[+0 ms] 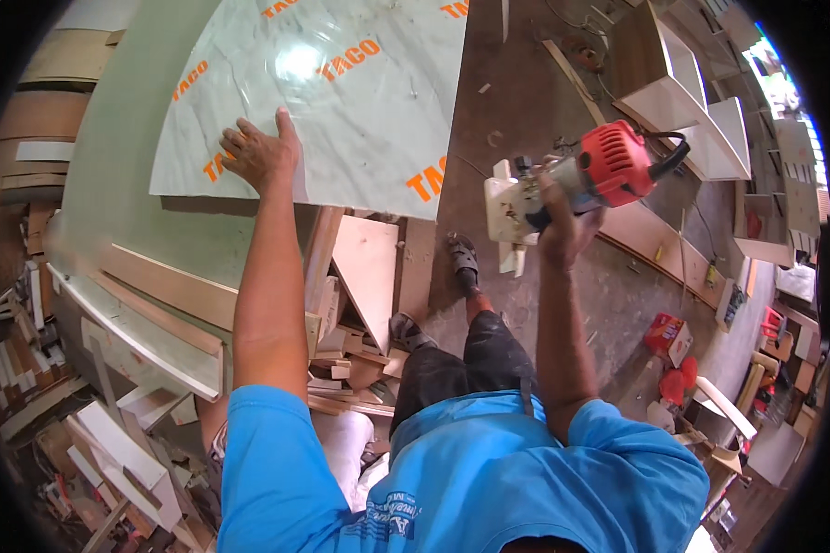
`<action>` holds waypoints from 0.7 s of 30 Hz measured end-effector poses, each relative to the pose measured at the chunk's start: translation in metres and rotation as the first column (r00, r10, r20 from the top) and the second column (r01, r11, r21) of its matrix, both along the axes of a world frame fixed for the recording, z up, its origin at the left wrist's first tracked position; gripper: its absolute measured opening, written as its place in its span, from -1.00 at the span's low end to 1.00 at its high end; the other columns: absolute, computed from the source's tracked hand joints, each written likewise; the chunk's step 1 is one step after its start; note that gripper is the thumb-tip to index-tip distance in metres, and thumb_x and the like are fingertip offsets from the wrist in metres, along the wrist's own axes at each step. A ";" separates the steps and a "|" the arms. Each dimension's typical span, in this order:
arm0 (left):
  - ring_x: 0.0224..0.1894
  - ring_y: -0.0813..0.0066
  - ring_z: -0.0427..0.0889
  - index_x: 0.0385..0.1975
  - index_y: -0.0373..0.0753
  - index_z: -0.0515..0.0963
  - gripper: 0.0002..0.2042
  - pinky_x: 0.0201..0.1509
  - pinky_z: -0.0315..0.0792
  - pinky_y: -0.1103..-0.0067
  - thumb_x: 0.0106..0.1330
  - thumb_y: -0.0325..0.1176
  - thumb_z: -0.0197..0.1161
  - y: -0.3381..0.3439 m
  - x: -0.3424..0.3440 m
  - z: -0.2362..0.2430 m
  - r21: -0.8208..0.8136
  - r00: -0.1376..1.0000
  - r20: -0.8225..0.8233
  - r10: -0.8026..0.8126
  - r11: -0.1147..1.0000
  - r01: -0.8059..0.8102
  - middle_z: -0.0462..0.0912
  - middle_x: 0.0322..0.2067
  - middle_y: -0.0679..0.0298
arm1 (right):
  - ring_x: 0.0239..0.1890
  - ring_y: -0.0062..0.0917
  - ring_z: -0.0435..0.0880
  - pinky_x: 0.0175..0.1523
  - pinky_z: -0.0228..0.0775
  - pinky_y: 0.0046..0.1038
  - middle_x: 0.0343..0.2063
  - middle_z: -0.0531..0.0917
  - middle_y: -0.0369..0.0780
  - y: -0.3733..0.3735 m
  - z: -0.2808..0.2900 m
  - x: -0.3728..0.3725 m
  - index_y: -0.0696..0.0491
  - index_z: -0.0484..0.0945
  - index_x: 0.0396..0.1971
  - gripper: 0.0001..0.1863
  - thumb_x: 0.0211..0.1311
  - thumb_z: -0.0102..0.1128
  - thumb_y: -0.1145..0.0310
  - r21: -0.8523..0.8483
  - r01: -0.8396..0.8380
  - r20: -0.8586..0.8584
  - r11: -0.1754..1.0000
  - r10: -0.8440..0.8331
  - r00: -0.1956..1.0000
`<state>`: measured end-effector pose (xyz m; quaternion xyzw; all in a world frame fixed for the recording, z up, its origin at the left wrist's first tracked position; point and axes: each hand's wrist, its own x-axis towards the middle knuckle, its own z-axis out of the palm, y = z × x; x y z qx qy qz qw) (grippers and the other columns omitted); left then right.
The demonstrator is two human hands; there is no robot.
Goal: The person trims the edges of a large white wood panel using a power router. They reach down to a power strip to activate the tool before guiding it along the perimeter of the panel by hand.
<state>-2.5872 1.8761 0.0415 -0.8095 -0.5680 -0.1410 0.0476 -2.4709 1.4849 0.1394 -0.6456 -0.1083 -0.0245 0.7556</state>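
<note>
My left hand (263, 157) lies on a marble-patterned panel (378, 129), its fingers spread over the glossy film with orange print. The panel rests on a pale green tabletop (124, 138), and its near corner juts past the table's right edge. To the right of the panel, my right hand (563, 221) is closed round a trim router (609, 166) with a red motor housing. The router is held up off the panel and tilted sideways, its pale base plate (507, 212) facing left. A black cord leaves the housing's end. The router bit cannot be made out.
Offcuts (350, 355) lie heaped below the table's near edge, close to my legs. White cabinet boxes (682, 101) stand on the floor at the far right, near a long board (664, 253). A red carton (669, 336) sits on the right. Stacked boards (46, 120) line the left.
</note>
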 end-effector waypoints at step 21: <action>0.45 -0.10 0.06 0.37 -0.42 0.21 -0.12 0.43 -0.04 -0.03 0.40 0.35 -0.23 0.001 -0.004 0.005 0.031 0.996 -0.093 0.014 0.999 -0.011 0.20 0.35 -0.20 | 0.01 -0.45 0.61 0.14 0.51 -0.36 0.00 0.57 -0.12 0.082 -0.052 -0.131 0.23 0.37 0.13 -0.37 0.01 0.41 0.61 -0.191 -0.044 0.245 0.981 0.091 0.965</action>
